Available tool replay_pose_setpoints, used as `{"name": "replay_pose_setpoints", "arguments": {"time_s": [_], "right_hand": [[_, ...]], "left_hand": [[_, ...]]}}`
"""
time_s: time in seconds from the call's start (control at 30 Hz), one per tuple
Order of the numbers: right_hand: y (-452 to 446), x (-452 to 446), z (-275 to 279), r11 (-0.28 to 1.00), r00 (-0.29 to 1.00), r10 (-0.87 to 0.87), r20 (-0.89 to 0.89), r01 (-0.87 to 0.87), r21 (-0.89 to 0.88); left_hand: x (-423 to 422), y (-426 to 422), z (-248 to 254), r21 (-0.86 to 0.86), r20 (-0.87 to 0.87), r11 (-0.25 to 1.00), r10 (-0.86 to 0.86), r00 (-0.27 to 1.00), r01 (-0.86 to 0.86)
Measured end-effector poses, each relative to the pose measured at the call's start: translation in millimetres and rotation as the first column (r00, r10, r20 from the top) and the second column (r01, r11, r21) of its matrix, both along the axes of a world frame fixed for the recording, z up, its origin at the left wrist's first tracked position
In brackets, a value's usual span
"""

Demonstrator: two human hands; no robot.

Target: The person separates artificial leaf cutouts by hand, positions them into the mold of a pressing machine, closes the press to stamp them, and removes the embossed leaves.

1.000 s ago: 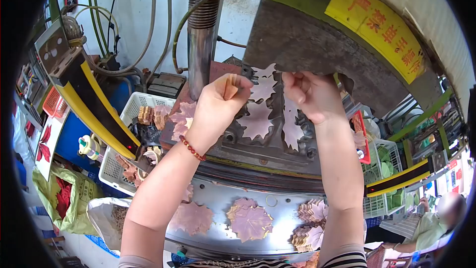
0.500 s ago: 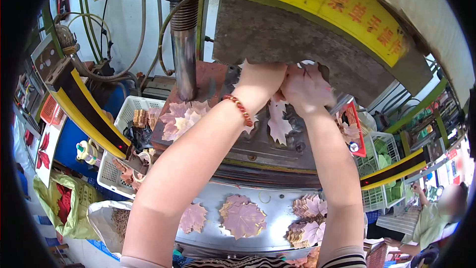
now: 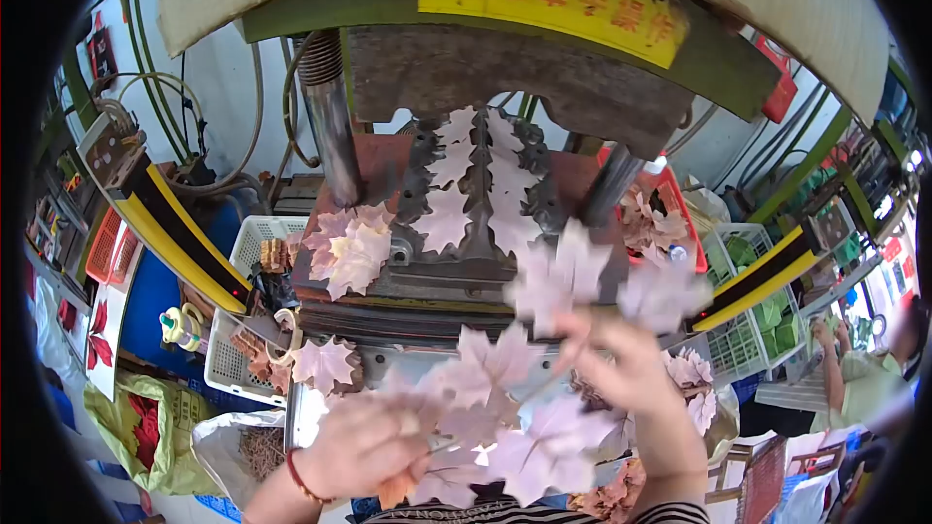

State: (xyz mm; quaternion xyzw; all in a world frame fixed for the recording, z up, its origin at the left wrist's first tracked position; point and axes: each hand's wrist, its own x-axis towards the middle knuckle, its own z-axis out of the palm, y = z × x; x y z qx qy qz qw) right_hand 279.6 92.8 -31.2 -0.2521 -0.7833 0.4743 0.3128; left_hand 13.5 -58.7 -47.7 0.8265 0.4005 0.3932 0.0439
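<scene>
Close to my body, my left hand (image 3: 374, 451) is closed on a loose bunch of pale pink artificial maple leaves (image 3: 553, 451) that fan out to its right. My right hand (image 3: 616, 359) is raised higher, its fingers pinching a blurred maple leaf (image 3: 558, 277). Another leaf (image 3: 665, 291) hangs at the back of that hand; how it is held is too smeared to tell. Beyond both hands, two rows of pale leaves (image 3: 510, 180) lie on the dark metal mould (image 3: 476, 277) of the press. Part of my left fingers is hidden by leaves.
Above the mould hangs the press's heavy upper plate (image 3: 505, 73). A leaf pile (image 3: 354, 247) sits at the mould's left. Yellow-black guard bars (image 3: 184, 233) flank the front. A white basket (image 3: 233, 354) stands left, a red tray (image 3: 694, 233) right. Another person (image 3: 864, 378) sits far right.
Both hands have drawn back from under the upper plate toward my body, now with leaves in them. The mould's leaf rows have come into view.
</scene>
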Motion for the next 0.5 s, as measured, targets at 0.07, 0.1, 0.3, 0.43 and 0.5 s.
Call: {"name": "replay_pose_setpoints", "arguments": {"time_s": [0.07, 0.1, 0.3, 0.43, 0.5], "right_hand": [[-35, 34, -36, 0.997, 0.982, -0.060, 0.180, 0.049, 0.066], [-52, 46, -55, 0.988, 0.960, -0.119, 0.254, 0.090, 0.122], [-132, 65, -156, 0.846, 0.854, -0.406, 0.326, 0.216, 0.488], [-140, 59, -173, 0.682, 0.839, -0.501, 0.213, 0.231, 0.694], [-140, 62, -178, 0.658, 0.838, -0.503, 0.211, 0.213, 0.723]], "left_hand": [[3, -27, -27, -0.047, -0.117, 0.996, 0.064, 0.991, -0.070], [6, -40, -43, -0.080, -0.165, 0.991, 0.096, 0.982, -0.111], [24, -85, -143, -0.150, -0.189, 0.957, 0.217, 0.958, -0.247], [28, -92, -160, -0.110, -0.198, 0.944, 0.286, 0.938, -0.311], [29, -93, -162, -0.110, -0.205, 0.927, 0.333, 0.921, -0.360]]}}
